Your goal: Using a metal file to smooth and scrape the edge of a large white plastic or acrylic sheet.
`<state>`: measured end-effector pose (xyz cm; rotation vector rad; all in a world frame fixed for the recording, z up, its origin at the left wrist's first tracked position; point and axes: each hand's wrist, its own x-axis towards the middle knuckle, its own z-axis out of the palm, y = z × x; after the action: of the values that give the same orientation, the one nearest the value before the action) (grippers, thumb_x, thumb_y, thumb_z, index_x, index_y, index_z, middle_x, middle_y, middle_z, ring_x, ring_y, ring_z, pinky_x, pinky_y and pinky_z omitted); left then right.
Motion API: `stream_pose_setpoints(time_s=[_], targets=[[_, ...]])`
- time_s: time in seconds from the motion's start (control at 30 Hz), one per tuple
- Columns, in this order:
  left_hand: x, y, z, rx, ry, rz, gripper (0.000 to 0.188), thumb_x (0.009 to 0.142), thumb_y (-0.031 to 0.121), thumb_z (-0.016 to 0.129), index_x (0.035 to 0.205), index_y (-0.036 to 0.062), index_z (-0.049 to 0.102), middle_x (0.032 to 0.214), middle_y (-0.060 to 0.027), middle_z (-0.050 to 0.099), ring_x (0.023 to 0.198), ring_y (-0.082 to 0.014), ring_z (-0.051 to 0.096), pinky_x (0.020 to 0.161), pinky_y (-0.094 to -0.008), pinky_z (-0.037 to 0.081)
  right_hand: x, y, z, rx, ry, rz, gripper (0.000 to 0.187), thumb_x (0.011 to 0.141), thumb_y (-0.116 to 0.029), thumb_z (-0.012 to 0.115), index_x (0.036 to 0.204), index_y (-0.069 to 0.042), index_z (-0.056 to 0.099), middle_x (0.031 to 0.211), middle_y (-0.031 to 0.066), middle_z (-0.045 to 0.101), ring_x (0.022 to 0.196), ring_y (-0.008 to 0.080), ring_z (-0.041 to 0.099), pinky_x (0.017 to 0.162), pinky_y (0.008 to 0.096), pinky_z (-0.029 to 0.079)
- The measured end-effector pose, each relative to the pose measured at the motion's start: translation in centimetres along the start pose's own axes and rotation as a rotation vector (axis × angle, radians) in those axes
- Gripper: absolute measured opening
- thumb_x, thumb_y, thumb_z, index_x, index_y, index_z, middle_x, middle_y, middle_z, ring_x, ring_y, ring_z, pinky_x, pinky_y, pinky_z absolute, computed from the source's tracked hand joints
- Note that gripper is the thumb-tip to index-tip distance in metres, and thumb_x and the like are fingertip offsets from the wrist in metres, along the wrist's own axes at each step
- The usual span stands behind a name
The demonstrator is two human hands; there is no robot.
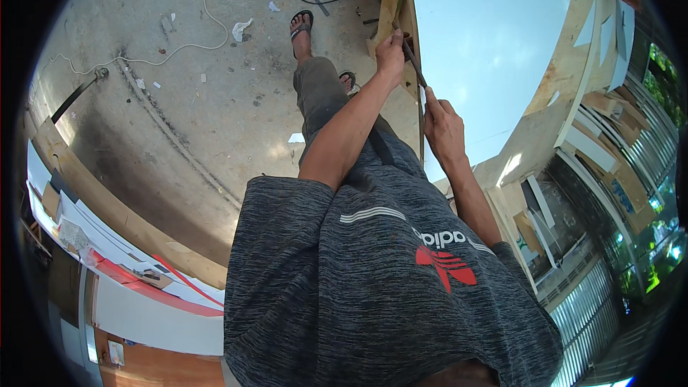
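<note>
A long, thin dark bar (414,61), shaped like a file, slants along the left edge of a large white panel (480,36). My left hand (392,56) is closed around its far end, beside a wooden edge. The near end runs into my right hand (444,129), whose fingers are curled with the index finger stretched along it. Whether the bar touches the panel's edge I cannot tell. What lies inside my right palm is hidden.
A wooden frame (390,3) stands by the panel's far left corner. Pale and dark cables (190,46) and paper scraps (242,29) lie on the concrete floor (236,100). Behind on the left is a bench (129,201) with white sheets; at right, stacked boards (609,129).
</note>
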<state>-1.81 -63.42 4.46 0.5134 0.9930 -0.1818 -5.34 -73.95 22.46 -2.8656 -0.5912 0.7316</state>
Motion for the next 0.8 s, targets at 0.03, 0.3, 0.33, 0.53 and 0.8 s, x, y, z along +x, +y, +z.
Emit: stream_pose_setpoints(time_s=[0.03,0.3,0.33,0.53,0.8], targets=[[0.2,0.5,0.3,-0.013,-0.061,0.022,0.037,0.111,0.033,0.050,0.109,0.0005,0.069,0.086,0.0002,0.061,0.075,-0.0091,0.053,0.072,-0.0287,0.048,-0.7,-0.1,-0.7,0.027,0.024,-0.010,0.042,0.096,-0.003,0.062,0.137,-0.006,0.063,0.082,0.0167,0.063,0.066,0.0339,0.063,0.059,0.0451,0.051],[-1.4,-1.2,0.2,-0.060,-0.041,0.041,0.036,0.111,0.033,0.050,0.111,0.0016,0.068,0.090,-0.0004,0.063,0.078,-0.0105,0.057,0.075,-0.0298,0.050,-2.4,-0.6,-1.8,-0.004,-0.041,0.049,0.043,0.097,-0.004,0.062,0.139,-0.008,0.061,0.083,0.0171,0.063,0.065,0.0340,0.064,0.060,0.0453,0.051],[-1.3,-1.2,0.5,-0.084,-0.033,0.050,0.037,0.111,0.035,0.050,0.103,0.0026,0.066,0.086,0.0006,0.059,0.076,-0.0107,0.053,0.073,-0.0296,0.047,-2.3,-0.4,-1.1,-0.027,-0.029,0.028,0.044,0.097,-0.004,0.061,0.140,-0.008,0.060,0.083,0.0171,0.063,0.066,0.0341,0.063,0.060,0.0453,0.051],[-1.3,-1.2,0.8,-0.128,-0.027,0.055,0.037,0.111,0.035,0.050,0.094,0.0042,0.064,0.077,0.0011,0.053,0.070,-0.0107,0.048,0.066,-0.0306,0.044,-2.4,0.6,-0.6,-0.035,0.001,-0.004,0.045,0.098,-0.005,0.060,0.142,-0.008,0.059,0.082,0.0172,0.062,0.064,0.0339,0.062,0.060,0.0451,0.051],[-1.8,-2.1,1.0,-0.062,-0.013,0.056,0.037,0.110,0.034,0.052,0.103,0.0015,0.069,0.089,-0.0024,0.065,0.078,-0.0136,0.061,0.075,-0.0308,0.053,-3.4,1.6,0.2,-0.049,0.029,-0.055,0.047,0.093,-0.004,0.061,0.140,-0.007,0.060,0.085,0.0170,0.064,0.067,0.0365,0.067,0.059,0.0446,0.055]])
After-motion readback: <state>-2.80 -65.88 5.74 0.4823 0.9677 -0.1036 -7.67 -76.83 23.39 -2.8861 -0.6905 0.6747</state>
